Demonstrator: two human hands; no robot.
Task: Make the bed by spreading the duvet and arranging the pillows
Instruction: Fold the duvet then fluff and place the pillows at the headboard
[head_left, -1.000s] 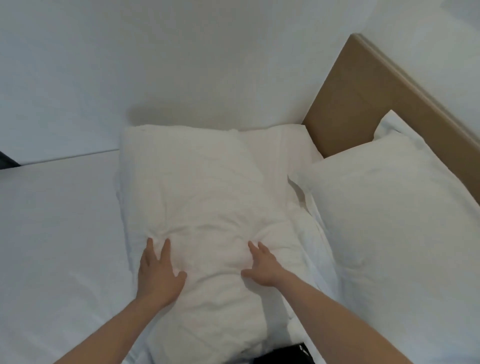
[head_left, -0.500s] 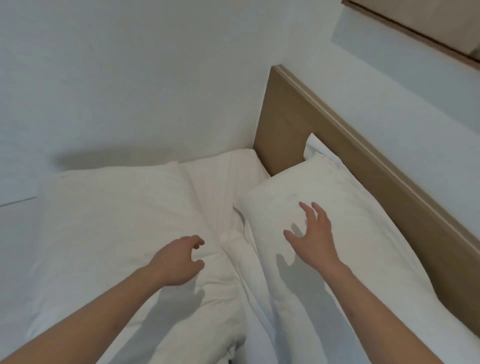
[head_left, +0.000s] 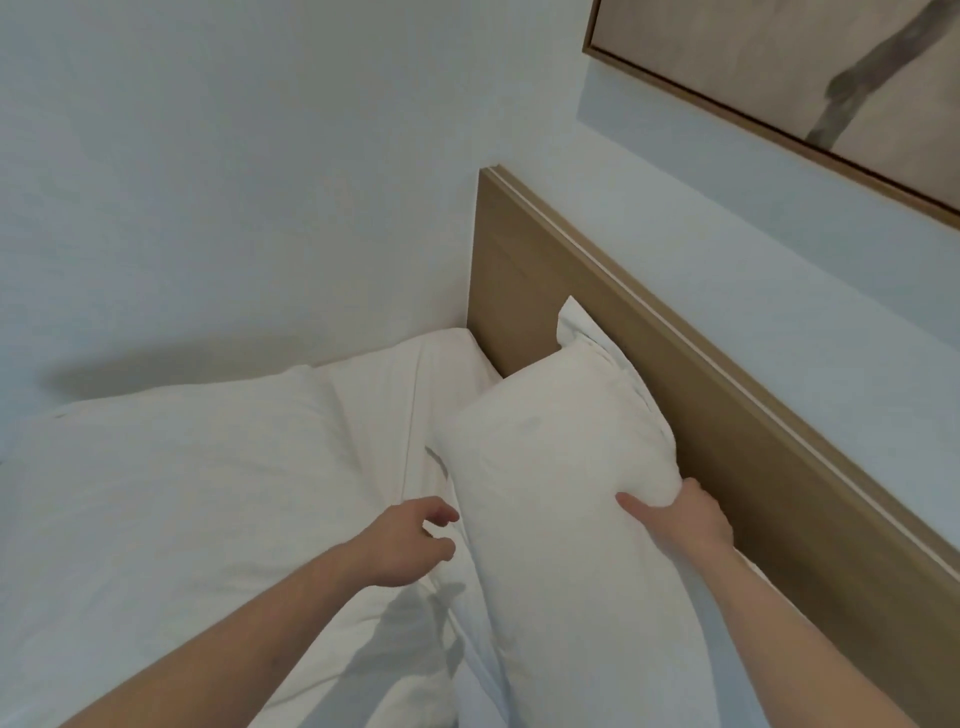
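Both hands left the flat pillow (head_left: 171, 499) for the right pillow (head_left: 561, 467), now tipped up against the headboard (head_left: 675, 405). Right hand (head_left: 680, 519) is pinching its far edge, left hand (head_left: 405, 540) loosely curled, holding nothing, just beside it. Looks soft, light and floppy, so I'd grab both long edges. Framed picture (head_left: 810, 78) hangs above.

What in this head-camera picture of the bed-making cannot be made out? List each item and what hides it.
- Right hand fingers: behind the right pillow edge.
- Framed picture: cut off by the top and right edges.
- Left pillow: cut off at the left edge.
- Duvet: cannot be told from the other white bedding.
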